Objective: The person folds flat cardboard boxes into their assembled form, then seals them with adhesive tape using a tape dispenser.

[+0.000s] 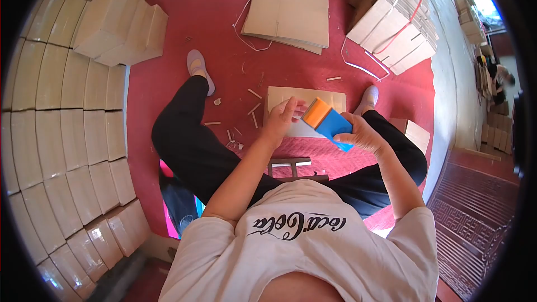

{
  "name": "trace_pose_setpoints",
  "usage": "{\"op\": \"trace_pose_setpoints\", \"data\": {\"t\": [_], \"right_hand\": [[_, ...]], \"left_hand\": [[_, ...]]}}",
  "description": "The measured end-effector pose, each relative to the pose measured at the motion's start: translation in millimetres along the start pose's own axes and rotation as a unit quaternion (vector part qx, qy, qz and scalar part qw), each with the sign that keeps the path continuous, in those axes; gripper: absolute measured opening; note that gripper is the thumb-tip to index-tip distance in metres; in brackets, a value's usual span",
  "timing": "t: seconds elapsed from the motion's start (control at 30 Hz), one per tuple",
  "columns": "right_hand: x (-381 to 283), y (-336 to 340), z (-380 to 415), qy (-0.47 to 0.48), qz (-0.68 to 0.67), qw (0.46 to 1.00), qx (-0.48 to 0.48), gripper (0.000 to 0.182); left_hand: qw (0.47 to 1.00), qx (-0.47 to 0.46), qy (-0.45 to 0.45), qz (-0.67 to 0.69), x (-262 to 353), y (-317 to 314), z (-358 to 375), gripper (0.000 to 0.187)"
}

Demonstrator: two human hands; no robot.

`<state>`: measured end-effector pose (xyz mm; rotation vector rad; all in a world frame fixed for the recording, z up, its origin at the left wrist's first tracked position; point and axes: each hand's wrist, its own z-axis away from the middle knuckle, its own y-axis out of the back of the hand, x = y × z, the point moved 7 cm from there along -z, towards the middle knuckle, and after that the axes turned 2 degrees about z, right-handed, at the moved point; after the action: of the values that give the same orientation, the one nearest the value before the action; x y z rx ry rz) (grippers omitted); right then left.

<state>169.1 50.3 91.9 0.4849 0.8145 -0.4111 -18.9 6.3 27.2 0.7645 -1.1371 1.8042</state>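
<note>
My right hand (362, 133) is wrapped round the blue body of what looks like a tape dispenser (333, 125), held tilted in front of me. Its orange end points up and left, towards my left hand (283, 116). The fingers of that hand are apart and nothing shows in them; the fingertips are close beside the orange end. Below both hands a flat piece of cardboard (274, 99) lies on the red floor covering, between my feet. My left hand and the dispenser overlap part of it in this view.
Stacked cartons (67, 128) wall the left side. Flattened cardboard sheets (288, 14) lie ahead, and a strapped bundle of cardboard (391, 28) stands at the upper right. Cardboard scraps (254, 94) litter the red mat (184, 17). Far right, a person (500, 81) bends beside more boxes.
</note>
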Motion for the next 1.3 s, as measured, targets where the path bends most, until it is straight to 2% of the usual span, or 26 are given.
{"op": "trace_pose_setpoints", "data": {"t": [0.07,0.13,0.17,0.27,0.33,0.43,0.53,0.67,0.73,0.77,0.83,0.9,1.03,1.17,1.3], "right_hand": [[-7,-9,-7,0.001,0.025,1.000,-0.014,0.062],[-13,-17,-14,0.001,0.051,0.998,-0.027,0.063],[-15,-20,-18,0.003,0.068,0.997,-0.034,0.064],[-24,-27,-32,0.011,0.098,0.994,-0.054,0.066],[-32,-30,-42,0.020,0.110,0.992,-0.065,0.066],[-42,-36,-52,0.018,0.153,0.984,-0.090,0.065],[-49,-43,-62,0.031,0.170,0.979,-0.107,0.063],[-64,-49,-70,0.003,0.232,0.966,-0.112,0.062],[-67,-49,-74,-0.004,0.252,0.960,-0.121,0.062],[-65,-42,-74,-0.013,0.285,0.951,-0.118,0.062],[-59,-28,-72,-0.026,0.321,0.940,-0.117,0.062],[-51,-17,-71,-0.088,0.318,0.937,-0.115,0.063],[-63,-25,-79,-0.132,0.407,0.896,-0.116,0.065],[-68,-36,-88,-0.186,0.358,0.902,-0.152,0.068],[-69,-46,-103,-0.177,0.374,0.895,-0.168,0.067]], "left_hand": [[0.998,-0.006,0.024,0.053,-4,2,6,0.040],[0.998,-0.015,-0.043,-0.042,3,7,8,0.038],[0.998,-0.011,-0.044,-0.038,3,9,10,0.038],[0.996,0.057,-0.063,-0.031,11,24,17,0.035],[0.987,0.098,0.001,0.128,2,33,19,0.030],[0.985,0.112,-0.033,0.125,-2,49,19,0.026],[0.985,0.101,-0.006,0.142,-21,63,8,0.021],[0.985,0.156,-0.032,0.062,-20,84,0,0.019],[0.979,0.190,0.030,0.064,-18,97,2,0.018],[0.979,0.191,0.031,0.068,-18,111,0,0.018],[0.948,0.288,0.031,0.131,-23,150,1,0.018],[0.948,0.297,0.020,0.117,-33,151,-7,0.018],[0.943,0.325,-0.010,0.072,-51,160,-22,0.019],[0.937,0.340,0.002,0.083,-71,168,-26,0.019],[0.927,0.367,0.015,0.074,-91,172,-28,0.021]]}}
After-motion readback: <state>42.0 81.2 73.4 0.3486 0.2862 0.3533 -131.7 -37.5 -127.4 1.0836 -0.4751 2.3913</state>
